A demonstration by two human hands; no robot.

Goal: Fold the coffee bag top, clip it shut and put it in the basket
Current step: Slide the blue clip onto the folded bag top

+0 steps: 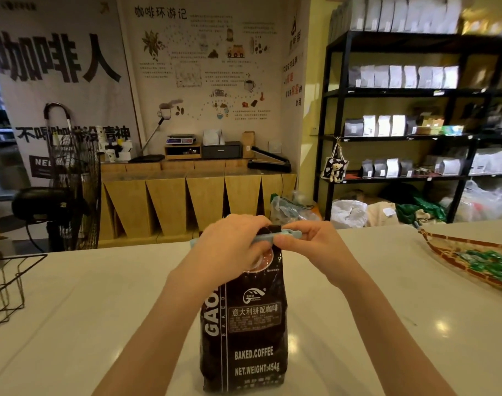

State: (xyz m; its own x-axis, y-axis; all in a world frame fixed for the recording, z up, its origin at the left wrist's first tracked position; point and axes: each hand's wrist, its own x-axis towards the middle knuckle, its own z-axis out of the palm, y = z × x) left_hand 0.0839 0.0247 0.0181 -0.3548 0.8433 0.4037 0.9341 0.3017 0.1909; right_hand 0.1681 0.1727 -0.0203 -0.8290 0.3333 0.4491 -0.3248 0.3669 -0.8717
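The bag's [245,332] folded top is mostly hidden under the left hand [232,241], which curls closed over it and the pale blue clip [268,237], so whether the clip has snapped shut cannot be told; only the clip's ends and a short middle stretch show. The right hand [310,247] pinches the clip's right end between thumb and fingers, and the bag stands upright on the white counter [101,310] near the middle. A wire basket [6,284] is cut off at the left edge, well apart from the bag, and a woven tray [455,252] of green sweets [490,264] sits at the far right.
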